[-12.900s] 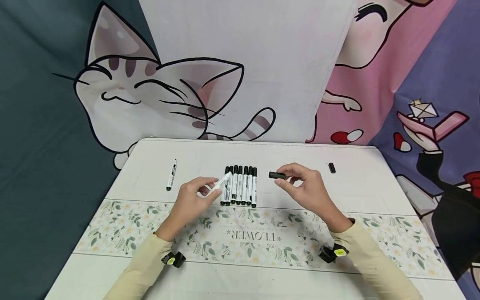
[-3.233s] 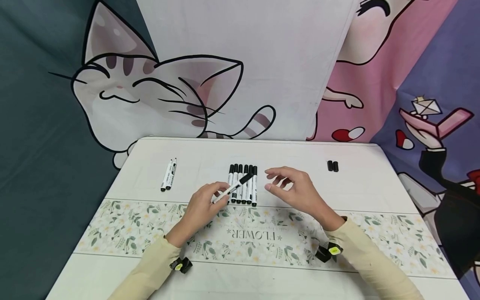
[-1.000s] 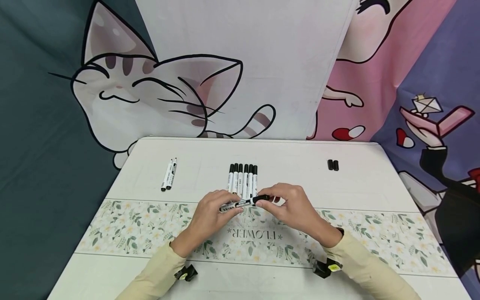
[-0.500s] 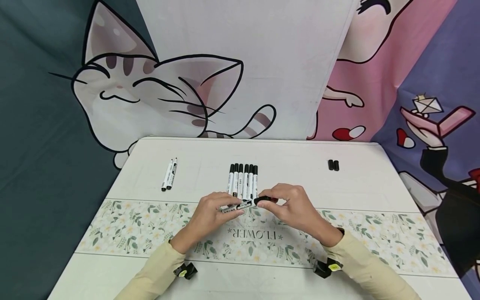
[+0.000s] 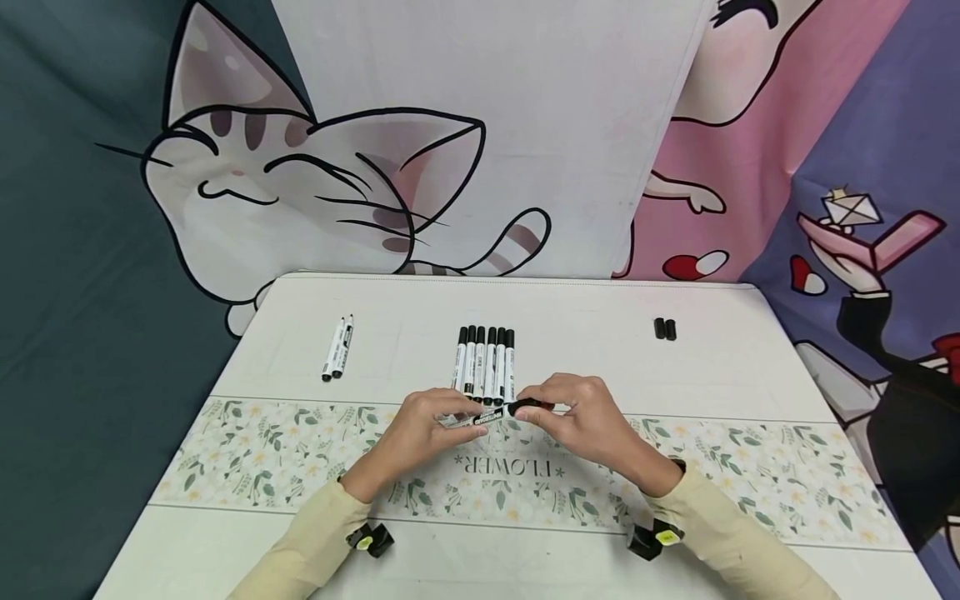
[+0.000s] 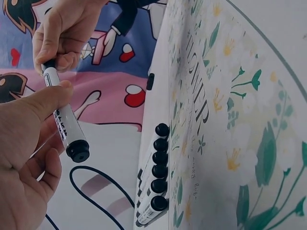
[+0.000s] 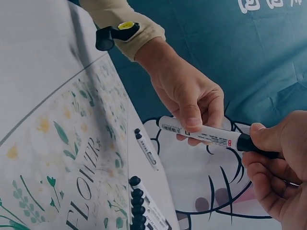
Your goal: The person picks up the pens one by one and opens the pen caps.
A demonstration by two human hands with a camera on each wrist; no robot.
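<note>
A white whiteboard marker (image 5: 491,415) is held level above the near end of the row of markers. My left hand (image 5: 427,423) grips its barrel between thumb and fingers, leaving the black end plug (image 6: 78,151) exposed in the left wrist view. My right hand (image 5: 585,417) pinches the black cap (image 7: 246,143) at the other end, and the cap sits against the barrel there. Just beyond the hands, several capped markers (image 5: 490,362) lie side by side, black caps pointing away from me.
Two uncapped markers (image 5: 338,350) lie together on the left of the white table (image 5: 585,333), tips away from me. Two loose black caps (image 5: 665,329) rest at the far right. A floral band (image 5: 247,450) crosses the table; printed cloth (image 5: 562,167) hangs behind.
Earlier, an uncapped marker and its cap were in my hands; that marker now lies left and the cap right. Another marker has left the row. Over the last second both hands shifted slightly nearer me.
</note>
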